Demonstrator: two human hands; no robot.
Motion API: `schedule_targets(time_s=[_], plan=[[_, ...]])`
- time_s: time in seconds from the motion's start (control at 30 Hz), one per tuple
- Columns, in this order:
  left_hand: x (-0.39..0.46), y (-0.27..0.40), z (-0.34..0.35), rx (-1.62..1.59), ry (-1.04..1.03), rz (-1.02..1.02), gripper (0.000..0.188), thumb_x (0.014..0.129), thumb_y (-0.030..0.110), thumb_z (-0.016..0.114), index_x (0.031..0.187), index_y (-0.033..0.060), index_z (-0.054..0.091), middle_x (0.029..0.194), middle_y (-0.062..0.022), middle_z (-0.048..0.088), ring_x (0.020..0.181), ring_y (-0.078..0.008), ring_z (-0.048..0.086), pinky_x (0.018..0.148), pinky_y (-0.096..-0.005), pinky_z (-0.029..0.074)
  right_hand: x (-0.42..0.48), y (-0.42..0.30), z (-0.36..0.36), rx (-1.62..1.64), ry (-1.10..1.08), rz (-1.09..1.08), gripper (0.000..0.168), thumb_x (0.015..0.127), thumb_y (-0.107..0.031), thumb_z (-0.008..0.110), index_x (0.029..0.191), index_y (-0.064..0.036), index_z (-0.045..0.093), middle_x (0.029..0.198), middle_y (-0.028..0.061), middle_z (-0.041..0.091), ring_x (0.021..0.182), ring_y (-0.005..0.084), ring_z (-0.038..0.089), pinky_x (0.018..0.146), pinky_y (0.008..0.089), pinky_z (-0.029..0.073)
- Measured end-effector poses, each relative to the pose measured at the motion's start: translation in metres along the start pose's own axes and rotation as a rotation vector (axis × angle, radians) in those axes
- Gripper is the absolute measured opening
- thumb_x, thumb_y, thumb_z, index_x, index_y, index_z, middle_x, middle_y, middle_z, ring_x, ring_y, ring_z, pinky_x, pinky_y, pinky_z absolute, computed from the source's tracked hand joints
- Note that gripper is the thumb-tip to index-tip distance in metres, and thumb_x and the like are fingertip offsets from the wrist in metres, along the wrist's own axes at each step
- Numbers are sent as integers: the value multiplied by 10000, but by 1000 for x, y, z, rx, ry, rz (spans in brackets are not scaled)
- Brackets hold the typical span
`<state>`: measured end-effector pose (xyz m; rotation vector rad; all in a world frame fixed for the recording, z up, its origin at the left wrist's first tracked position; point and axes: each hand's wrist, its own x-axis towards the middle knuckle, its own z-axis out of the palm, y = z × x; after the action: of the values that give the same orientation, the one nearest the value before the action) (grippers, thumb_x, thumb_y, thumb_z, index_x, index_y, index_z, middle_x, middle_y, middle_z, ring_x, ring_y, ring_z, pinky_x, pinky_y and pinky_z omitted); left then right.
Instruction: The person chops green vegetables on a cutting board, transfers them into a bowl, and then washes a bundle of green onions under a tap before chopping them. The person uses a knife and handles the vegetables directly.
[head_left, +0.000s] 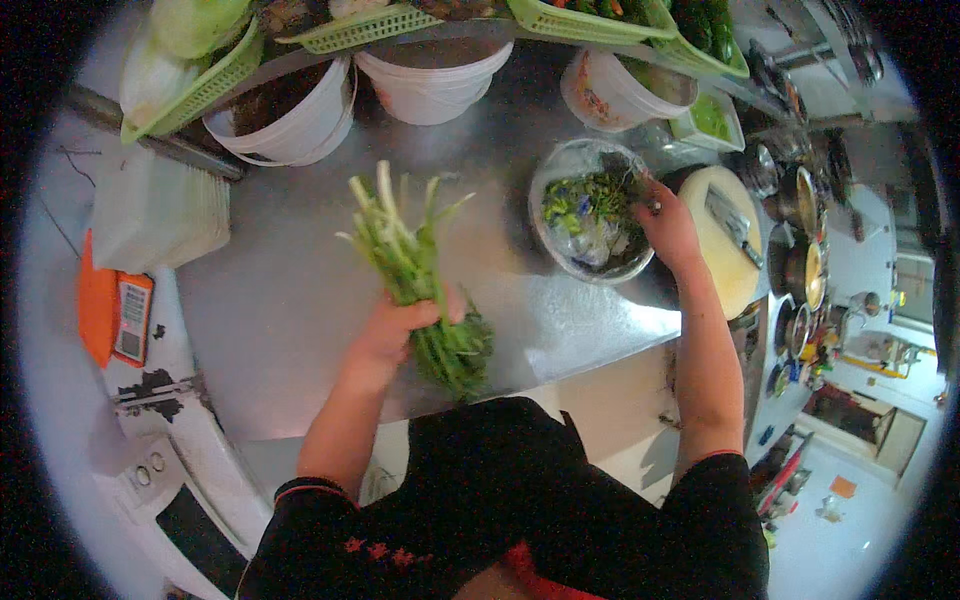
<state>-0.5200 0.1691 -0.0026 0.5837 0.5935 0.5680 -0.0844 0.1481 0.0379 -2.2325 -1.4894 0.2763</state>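
Observation:
A bunch of leafy green stalks (409, 262) with pale stem ends is gripped in my left hand (409, 319) over the steel counter (300, 315). The pale ends point away from me and the leafy ends towards me. My right hand (667, 221) reaches over the right rim of a round bowl (536, 202). Green scraps (581, 206) and clear plastic lie in that bowl. The fingertips are partly hidden among dark scraps, so whether they hold anything cannot be told.
Right of the bowl a cleaver (731, 217) lies on a round cutting board (705, 277). White buckets (435, 82) line the back, below green baskets (360, 26) of vegetables. Stacked plastic containers (161, 210) stand at the left. Pans (802, 270) sit farther right.

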Motion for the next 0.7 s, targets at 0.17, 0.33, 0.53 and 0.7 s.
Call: schedule_targets(time_s=[0.17, 0.33, 0.53, 0.7], plan=[[31, -27, 49, 39, -268, 17, 308, 799, 232, 749, 1006, 25, 656, 927, -102, 676, 862, -222, 647, 788, -379, 524, -100, -39, -26, 328, -75, 150, 408, 969, -155, 631, 1364, -59, 596, 1175, 87, 702, 952, 180, 675, 868, 338, 536], [38, -70, 124, 185, -450, -158, 368, 798, 207, 737, 1099, 22, 637, 961, -109, 675, 893, -242, 652, 815, -401, 528, -193, -71, -45, 719, -164, 75, 404, 955, -142, 642, 1334, -8, 599, 1120, 63, 692, 973, 123, 636, 886, 297, 515], [2, -151, 252, 162, -460, -306, 470, 840, 137, 692, 1280, 27, 568, 1134, -83, 651, 1005, -196, 639, 872, -349, 528, -295, -26, -91, 847, 212, 339, 264, 959, -127, 643, 1164, 35, 686, 833, 53, 694, 665, 99, 614, 604, 267, 501], [-37, -248, 334, 202, -656, -404, 576, 863, 147, 678, 1396, 38, 490, 1237, -108, 629, 1076, -240, 658, 929, -410, 555, -416, 25, -136, 904, 600, 393, 241, 970, -126, 643, 1149, 27, 692, 860, 20, 682, 698, 67, 596, 614, 241, 485]])
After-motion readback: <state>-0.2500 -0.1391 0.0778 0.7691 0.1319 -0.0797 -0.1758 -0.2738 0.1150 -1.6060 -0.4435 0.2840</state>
